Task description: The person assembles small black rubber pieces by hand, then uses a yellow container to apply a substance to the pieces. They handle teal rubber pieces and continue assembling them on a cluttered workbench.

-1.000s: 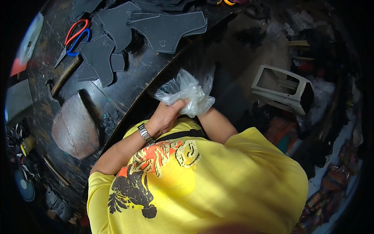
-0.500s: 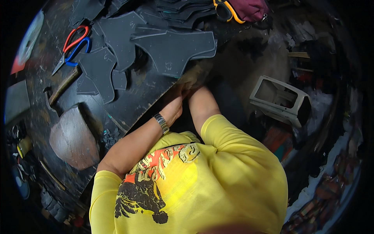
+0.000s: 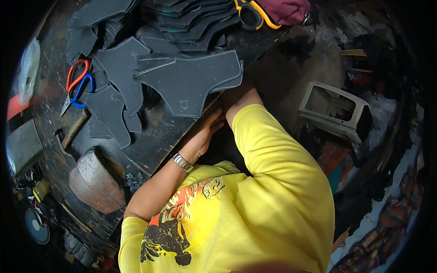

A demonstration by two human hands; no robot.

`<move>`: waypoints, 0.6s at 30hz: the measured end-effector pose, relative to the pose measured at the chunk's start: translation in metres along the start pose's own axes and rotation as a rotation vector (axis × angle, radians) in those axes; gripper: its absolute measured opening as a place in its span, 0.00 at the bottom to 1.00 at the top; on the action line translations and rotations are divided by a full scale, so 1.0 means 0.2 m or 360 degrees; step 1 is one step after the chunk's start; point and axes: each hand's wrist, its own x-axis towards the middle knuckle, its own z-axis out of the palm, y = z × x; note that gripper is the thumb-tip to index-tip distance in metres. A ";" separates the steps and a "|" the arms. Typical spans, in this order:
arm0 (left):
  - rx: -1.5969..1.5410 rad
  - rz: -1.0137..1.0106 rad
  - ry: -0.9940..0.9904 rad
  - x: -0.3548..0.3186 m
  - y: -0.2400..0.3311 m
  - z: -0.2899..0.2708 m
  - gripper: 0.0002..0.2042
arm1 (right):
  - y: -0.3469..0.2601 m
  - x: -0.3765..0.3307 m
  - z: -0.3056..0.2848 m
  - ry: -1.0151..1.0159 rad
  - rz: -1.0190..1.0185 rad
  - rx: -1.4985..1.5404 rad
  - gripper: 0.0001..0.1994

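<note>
Hands at the bench edge, frame centre: left hand (image 3: 200,139) lies flat, fingers loosely open, gripping nothing. Right hand is hidden under the dark cut sheet (image 3: 193,82) (grip: cannot tell). Scissors (image 3: 76,84) sit upper left.

The right hand is hidden under the table edge (image 3: 214,102) and the dark cutout (image 3: 193,82). The left hand (image 3: 202,136) shows only its back, fingers partly hidden.

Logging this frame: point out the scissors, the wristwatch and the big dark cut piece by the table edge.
scissors (image 3: 77,84), head view, on the red and blue handles.
wristwatch (image 3: 182,162), head view, on the metal band.
dark cut piece (image 3: 191,82), head view, on its flat middle.
</note>
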 end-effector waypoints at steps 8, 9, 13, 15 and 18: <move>0.0174 -0.0089 0.0047 -0.08 0.00 -0.04 0.22 | 0.21 -0.07 -0.03 0.0063 0.0070 0.0034 0.22; 0.0215 -0.0059 0.0053 -0.10 0.01 -0.05 0.22 | 0.23 -0.07 -0.03 0.0070 0.0075 0.0042 0.22; 0.0518 0.0025 -0.0040 -0.20 0.08 -0.05 0.22 | 0.28 -0.08 -0.02 0.0098 0.0089 0.0064 0.22; 0.0723 0.0113 -0.0147 -0.24 0.09 -0.03 0.22 | 0.31 -0.07 -0.02 0.0107 0.0095 0.0066 0.22; 0.0658 -0.0018 -0.0143 -0.30 0.10 -0.02 0.19 | 0.34 -0.05 -0.01 0.0116 0.0097 0.0073 0.22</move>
